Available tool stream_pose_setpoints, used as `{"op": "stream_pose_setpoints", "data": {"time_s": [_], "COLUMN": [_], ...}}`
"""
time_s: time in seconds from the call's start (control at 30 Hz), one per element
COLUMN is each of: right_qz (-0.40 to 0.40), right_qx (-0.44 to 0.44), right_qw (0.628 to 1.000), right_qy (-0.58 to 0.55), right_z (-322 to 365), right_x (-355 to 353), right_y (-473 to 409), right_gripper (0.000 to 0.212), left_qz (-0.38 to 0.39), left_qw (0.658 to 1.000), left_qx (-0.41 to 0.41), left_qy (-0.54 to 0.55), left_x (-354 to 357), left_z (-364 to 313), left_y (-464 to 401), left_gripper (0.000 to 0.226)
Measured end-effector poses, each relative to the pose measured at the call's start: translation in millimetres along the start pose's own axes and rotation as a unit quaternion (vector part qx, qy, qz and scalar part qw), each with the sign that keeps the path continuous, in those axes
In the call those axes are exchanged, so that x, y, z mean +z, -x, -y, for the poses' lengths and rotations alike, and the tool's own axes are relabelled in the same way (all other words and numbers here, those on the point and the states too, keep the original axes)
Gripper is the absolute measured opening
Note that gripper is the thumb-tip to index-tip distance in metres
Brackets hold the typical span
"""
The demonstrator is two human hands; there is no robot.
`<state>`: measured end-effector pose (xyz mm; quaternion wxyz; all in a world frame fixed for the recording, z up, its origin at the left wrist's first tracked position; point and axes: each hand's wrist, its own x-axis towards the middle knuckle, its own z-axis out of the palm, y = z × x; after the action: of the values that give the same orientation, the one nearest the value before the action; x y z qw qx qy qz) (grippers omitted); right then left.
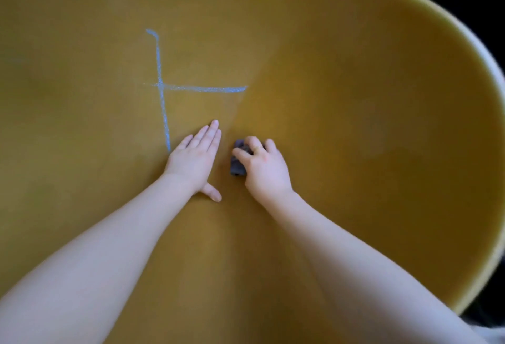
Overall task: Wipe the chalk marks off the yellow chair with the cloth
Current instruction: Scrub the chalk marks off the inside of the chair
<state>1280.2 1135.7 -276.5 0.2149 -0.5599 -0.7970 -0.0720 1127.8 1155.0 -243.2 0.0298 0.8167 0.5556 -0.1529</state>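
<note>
Left hand (197, 155) flat, fingers straight, pressing curved yellow chair seat (355, 97) at frame centre. Right hand (262, 166) curled around small dark grey cloth (237, 164) just beside it. Pale blue chalk cross (161, 88) upper left of hands.

Both bare forearms reach forward from the near edge, converging toward the middle. The left hand (195, 159) lies flat, palm down, fingers straight and together, thumb splayed toward the near side. Just right of it, the right hand (262, 167) curls its fingers, a ring on one.
</note>
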Motion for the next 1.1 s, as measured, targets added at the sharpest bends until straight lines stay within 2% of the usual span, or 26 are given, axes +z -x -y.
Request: {"op": "stream_pose_setpoints", "data": {"time_s": [0.13,0.23,0.33,0.4,0.53,0.63,0.7,0.77,0.93,0.97,1.1], "right_qz": [0.106,0.124,0.046,-0.012,-0.094,-0.128,-0.1,-0.031,0.102,0.11,0.056], "right_qx": [-0.005,-0.039,-0.053,-0.04,0.051,0.083,0.069,0.06,0.007,-0.009,-0.028], "right_qw": [0.994,0.991,0.983,0.97,0.925,0.924,0.945,0.959,0.95,0.944,0.927], "right_qy": [-0.005,0.041,0.169,0.24,0.366,0.351,0.303,0.274,0.294,0.31,0.369], "right_z": [19,4,-28,-53,-82,-74,-57,-34,-24,-29,-58], "right_x": [-18,-40,-70,-95,-138,-136,-122,-112,-130,-136,-159], "right_y": [42,55,50,41,17,28,54,83,105,104,70], "right_gripper": [0.019,0.024,0.038,0.037,0.02,0.026,0.034,0.033,0.01,0.009,0.013], "left_qz": [0.009,0.005,-0.009,-0.009,0.019,0.028,0.032,0.031,0.025,0.024,0.019], "left_qw": [0.999,0.999,0.997,0.991,0.986,0.986,0.984,0.984,0.98,0.979,0.978], "left_qx": [-0.031,-0.025,0.042,0.081,0.096,0.087,0.088,0.09,0.092,0.095,0.1], "left_qy": [0.004,0.022,0.07,0.105,0.132,0.142,0.149,0.154,0.175,0.18,0.184], "left_x": [-8,-11,-12,-12,-4,0,0,0,0,2,7], "left_z": [-8,-16,-34,-51,-76,-79,-78,-78,-75,-74,-71], "left_y": [10,22,29,32,34,33,32,33,35,35,33], "left_gripper": [0.133,0.117,0.1,0.096,0.108,0.113,0.114,0.114,0.113,0.112,0.113]}}
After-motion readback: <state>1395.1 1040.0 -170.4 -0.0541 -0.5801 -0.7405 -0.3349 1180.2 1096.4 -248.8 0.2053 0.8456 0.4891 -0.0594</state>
